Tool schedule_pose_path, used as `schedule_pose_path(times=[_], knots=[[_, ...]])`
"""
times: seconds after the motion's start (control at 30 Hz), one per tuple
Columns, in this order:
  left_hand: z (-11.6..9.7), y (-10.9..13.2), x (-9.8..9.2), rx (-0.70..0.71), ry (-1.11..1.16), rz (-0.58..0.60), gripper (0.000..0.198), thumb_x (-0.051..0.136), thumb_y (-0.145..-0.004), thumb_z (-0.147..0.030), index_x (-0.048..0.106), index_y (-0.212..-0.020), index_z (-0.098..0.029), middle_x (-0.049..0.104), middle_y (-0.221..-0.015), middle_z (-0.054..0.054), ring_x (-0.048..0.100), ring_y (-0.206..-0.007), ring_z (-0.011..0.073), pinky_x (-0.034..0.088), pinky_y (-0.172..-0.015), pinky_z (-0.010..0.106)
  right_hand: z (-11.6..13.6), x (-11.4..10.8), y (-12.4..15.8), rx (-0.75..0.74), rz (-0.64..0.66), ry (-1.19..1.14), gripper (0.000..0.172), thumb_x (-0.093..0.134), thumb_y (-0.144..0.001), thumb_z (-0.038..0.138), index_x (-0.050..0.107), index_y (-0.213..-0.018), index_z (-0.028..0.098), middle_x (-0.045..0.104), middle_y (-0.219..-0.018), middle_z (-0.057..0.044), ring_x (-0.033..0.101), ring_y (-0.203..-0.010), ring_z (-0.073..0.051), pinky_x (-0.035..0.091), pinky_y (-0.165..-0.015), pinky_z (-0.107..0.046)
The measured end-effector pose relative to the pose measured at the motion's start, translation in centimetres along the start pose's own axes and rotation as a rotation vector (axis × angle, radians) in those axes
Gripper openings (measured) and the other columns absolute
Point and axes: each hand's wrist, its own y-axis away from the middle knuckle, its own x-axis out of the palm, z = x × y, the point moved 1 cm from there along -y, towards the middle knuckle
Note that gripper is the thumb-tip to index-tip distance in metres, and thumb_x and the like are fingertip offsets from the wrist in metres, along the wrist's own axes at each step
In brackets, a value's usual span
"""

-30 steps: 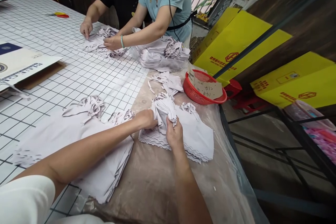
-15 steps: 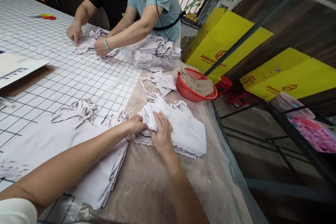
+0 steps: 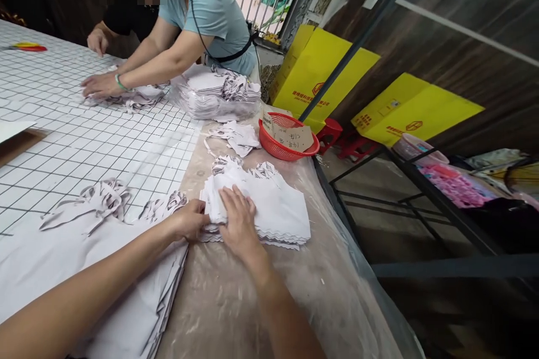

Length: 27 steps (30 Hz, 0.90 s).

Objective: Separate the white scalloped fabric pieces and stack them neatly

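Note:
A stack of off-white strappy fabric pieces (image 3: 282, 205) with wavy trimmed edges lies in front of me on the plastic-covered tabletop. On its left half sits a folded piece (image 3: 215, 193). My right hand (image 3: 239, 217) rests flat over that fold, fingers extended. At the stack's left edge, my left hand (image 3: 192, 220) has its fingers curled together on the fabric edge; its fingertips are partly hidden. Beneath my left forearm is a larger pile of the same off-white fabric (image 3: 122, 275), with bunched straps (image 3: 105, 202) along its far side.
Beyond the stack are a loose strappy piece (image 3: 236, 137), a red basket (image 3: 290, 148) holding a written card, and a plastic-wrapped fabric pile (image 3: 214, 92). Co-workers lean over the grid-patterned table (image 3: 155, 146). A dark metal rack (image 3: 442, 202) stands right, with yellow cartons (image 3: 324, 73) behind.
My right hand has flattened the folded piece, which stood up bunched before. My left hand stays by the stack's left edge. The view has swung right, and a co-worker's hands have moved across their fabric.

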Motion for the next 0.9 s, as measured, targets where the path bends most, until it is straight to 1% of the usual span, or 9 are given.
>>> schedule_pose_path(times=[0.1,0.17,0.23,0.27,0.37,0.5,0.63,0.77,0.9], knots=[[0.4,0.5,-2.4,0.051,-0.279,-0.119,0.013,0.065,-0.065,-0.026,0.059,-0.072,-0.017,0.061,-0.063,-0.001,0.059,-0.062,0.0168,0.046,-0.055,0.025,0.6,-0.8,0.5,-0.068,0.109,0.026,0.069,0.063,-0.082,0.029,0.041,-0.147,0.02,0.043,-0.152,-0.014,0.027,-0.147,-0.03,0.022,-0.117,-0.055],[-0.3,1.4,-3.5,0.146,-0.444,-0.35,0.019,0.055,-0.074,-0.027,0.062,-0.088,-0.016,0.067,-0.082,0.005,0.064,-0.072,0.0205,0.052,-0.066,0.032,0.3,-2.1,0.4,-0.164,0.165,0.008,0.079,0.068,-0.08,0.042,0.035,-0.15,0.025,0.041,-0.153,-0.012,0.029,-0.146,-0.029,0.028,-0.115,-0.05],[-1.5,2.5,-3.3,0.366,-0.564,-0.575,0.032,0.046,-0.083,-0.03,0.06,-0.108,-0.016,0.067,-0.107,0.012,0.065,-0.094,0.0249,0.054,-0.082,0.04,-0.8,-3.8,-0.3,-0.204,0.131,-0.011,0.08,0.067,-0.082,0.05,0.034,-0.151,0.029,0.042,-0.153,-0.009,0.034,-0.144,-0.027,0.032,-0.114,-0.046],[-2.1,2.8,-2.5,0.5,-0.621,-0.625,0.037,0.043,-0.087,-0.032,0.058,-0.117,-0.015,0.063,-0.119,0.015,0.062,-0.107,0.0268,0.052,-0.092,0.043,-1.7,-4.6,-0.9,-0.176,0.065,-0.008,0.075,0.063,-0.085,0.051,0.035,-0.15,0.03,0.044,-0.152,-0.008,0.036,-0.143,-0.026,0.032,-0.114,-0.045],[-3.2,1.9,1.4,0.753,-0.85,-0.536,0.047,0.04,-0.094,-0.041,0.052,-0.133,-0.017,0.049,-0.145,0.016,0.041,-0.137,0.032,0.039,-0.109,0.052,-5.5,-5.9,-3.0,0.05,-0.16,0.07,0.054,0.049,-0.096,0.046,0.044,-0.146,0.025,0.048,-0.148,-0.011,0.037,-0.142,-0.027,0.028,-0.115,-0.052],[-3.1,-3.0,5.1,0.656,-1.137,-0.374,0.053,0.039,-0.096,-0.043,0.048,-0.143,-0.019,0.036,-0.157,0.014,0.022,-0.147,0.0395,0.025,-0.114,0.062,-11.1,-5.5,-4.5,0.313,-0.097,0.129,0.04,0.046,-0.098,0.042,0.06,-0.131,0.023,0.058,-0.14,-0.011,0.046,-0.135,-0.031,0.033,-0.11,-0.057],[-2.5,-6.2,5.2,0.649,-1.192,-0.311,0.059,0.036,-0.096,-0.05,0.04,-0.149,-0.025,0.032,-0.159,0.012,0.027,-0.145,0.041,0.022,-0.114,0.062,-13.9,-4.9,-3.7,0.384,-0.058,0.087,0.038,0.04,-0.101,0.042,0.064,-0.125,0.025,0.065,-0.132,-0.007,0.058,-0.124,-0.026,0.043,-0.103,-0.047],[-2.3,-6.0,4.6,0.639,-1.191,-0.296,0.061,0.036,-0.096,-0.054,0.037,-0.151,-0.029,0.028,-0.161,0.009,0.028,-0.144,0.0413,0.022,-0.115,0.06,-14.3,-4.7,-3.1,0.368,-0.096,0.074,0.042,0.037,-0.101,0.047,0.061,-0.128,0.026,0.063,-0.135,-0.007,0.056,-0.126,-0.026,0.041,-0.106,-0.046],[-2.6,-5.2,4.5,0.607,-1.196,-0.293,0.061,0.037,-0.095,-0.054,0.037,-0.151,-0.029,0.028,-0.161,0.008,0.028,-0.144,0.042,0.022,-0.114,0.059,-15.0,-5.1,-2.7,0.31,-0.069,-0.002,0.052,0.033,-0.101,0.049,0.048,-0.143,0.024,0.053,-0.145,-0.009,0.049,-0.133,-0.027,0.039,-0.109,-0.047]])
